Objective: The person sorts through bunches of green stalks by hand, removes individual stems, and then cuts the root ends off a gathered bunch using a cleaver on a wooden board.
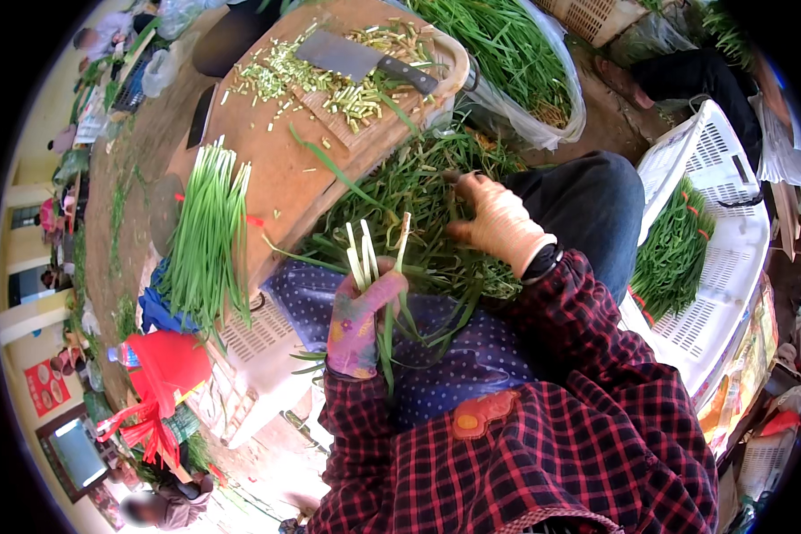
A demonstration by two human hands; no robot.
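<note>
My left hand, in a purple patterned glove, grips a few garlic chive stalks above my lap. Their white ends point up and the green leaves hang below the fist. One stalk, with a brownish end, leans apart near my thumb. My right hand, in a pale orange knit glove, is over a heap of loose chive leaves and trimmings. Its thumb and fingers are spread, and I see nothing between them. A bundle of chives lies at the board's left edge, white ends away from me.
A cleaver rests among cut white ends on a wooden board. Beyond the heap stands a plastic-lined container of chives. On the right, a white crate holds tied bundles. Red ties hang at lower left.
</note>
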